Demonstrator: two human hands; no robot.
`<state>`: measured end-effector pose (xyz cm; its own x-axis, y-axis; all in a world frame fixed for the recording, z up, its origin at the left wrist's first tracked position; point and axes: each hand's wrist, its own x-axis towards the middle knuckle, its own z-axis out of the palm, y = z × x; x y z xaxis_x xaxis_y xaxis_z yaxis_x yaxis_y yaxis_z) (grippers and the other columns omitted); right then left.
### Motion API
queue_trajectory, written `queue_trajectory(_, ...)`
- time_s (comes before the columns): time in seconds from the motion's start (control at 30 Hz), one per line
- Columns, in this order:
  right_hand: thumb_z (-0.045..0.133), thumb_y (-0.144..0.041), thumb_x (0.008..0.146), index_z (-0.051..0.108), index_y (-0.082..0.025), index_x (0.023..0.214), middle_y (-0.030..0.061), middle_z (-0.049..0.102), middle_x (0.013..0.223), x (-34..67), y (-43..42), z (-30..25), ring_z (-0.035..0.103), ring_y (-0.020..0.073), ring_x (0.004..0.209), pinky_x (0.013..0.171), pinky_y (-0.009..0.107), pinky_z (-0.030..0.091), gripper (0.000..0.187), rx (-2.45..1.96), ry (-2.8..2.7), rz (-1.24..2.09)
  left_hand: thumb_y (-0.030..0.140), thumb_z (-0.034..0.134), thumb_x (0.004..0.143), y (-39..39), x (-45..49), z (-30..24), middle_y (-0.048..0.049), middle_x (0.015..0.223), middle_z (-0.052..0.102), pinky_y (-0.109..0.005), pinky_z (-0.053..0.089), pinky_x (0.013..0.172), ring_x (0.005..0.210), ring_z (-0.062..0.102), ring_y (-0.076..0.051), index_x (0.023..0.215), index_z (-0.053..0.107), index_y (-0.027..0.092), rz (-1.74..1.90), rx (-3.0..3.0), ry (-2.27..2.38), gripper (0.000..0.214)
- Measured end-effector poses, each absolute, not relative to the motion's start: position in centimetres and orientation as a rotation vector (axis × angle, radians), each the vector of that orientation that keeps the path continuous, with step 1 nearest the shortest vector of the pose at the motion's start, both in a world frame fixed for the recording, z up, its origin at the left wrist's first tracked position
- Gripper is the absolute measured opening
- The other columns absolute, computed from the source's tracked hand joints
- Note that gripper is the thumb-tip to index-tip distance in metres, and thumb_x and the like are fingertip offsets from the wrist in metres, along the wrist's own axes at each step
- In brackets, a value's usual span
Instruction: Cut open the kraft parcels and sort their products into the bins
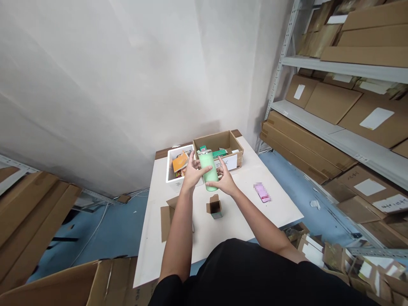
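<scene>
Between my two hands, above the white table (229, 229), is a light green tumbler (208, 166) with a metal-coloured rim at its top, tilted slightly. My left hand (193, 171) grips its left side, the thumb across the front. My right hand (225, 179) wraps its lower right side. Below them on the table stands a small carton (215, 208) with its top flaps open. Partly hidden behind my left forearm is another open cardboard box (165, 223).
Behind the hands are a white bin (168, 168) of small packets and a labelled cardboard box (237, 159) with green items. A pink, blurred-out object (262, 192) lies at the table's right. Shelves (334, 127) of cartons stand at right; a large open carton (92, 282) is front left.
</scene>
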<state>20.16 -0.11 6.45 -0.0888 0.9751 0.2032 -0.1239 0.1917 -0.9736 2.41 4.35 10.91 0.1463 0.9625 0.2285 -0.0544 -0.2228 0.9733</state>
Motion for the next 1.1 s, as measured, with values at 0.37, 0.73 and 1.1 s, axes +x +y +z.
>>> queue_trajectory(0.37,0.096,-0.042,0.065,0.008,-0.039,0.171,0.0064,0.063,0.13,21.0,-1.5,7.5,0.066,0.0248,0.107,0.095,0.043,0.057,0.138,-1.024,-1.358,1.027,0.042,0.099,0.067,3.8,4.0,13.1,-0.0148,0.145,0.065,-0.043,0.056,0.107,0.125,0.068,-0.028,0.171,0.013,0.031,1.273,1.364,0.992,0.135)
queue_trajectory(0.73,0.094,-0.04,0.069,0.003,-0.04,0.171,0.0064,0.064,0.129,19.7,-1.4,5.8,0.066,0.0259,0.11,0.097,0.045,0.057,0.137,-1.047,-1.389,1.016,0.041,0.098,0.068,4.8,3.7,11.9,-0.0152,0.159,0.053,-0.043,0.051,0.114,0.137,0.059,-0.03,0.171,0.015,0.031,1.242,1.295,0.933,0.133)
queue_trajectory(1.1,0.092,-0.036,0.071,0.0,-0.04,0.171,0.007,0.062,0.134,18.4,-1.2,3.3,0.069,0.0247,0.105,0.092,0.042,0.059,0.137,-1.111,-1.38,1.07,0.04,0.09,0.078,5.5,1.7,8.3,-0.0126,0.138,0.069,-0.046,0.056,0.106,0.119,0.071,-0.025,0.172,-0.003,0.032,1.188,1.305,0.849,0.132)
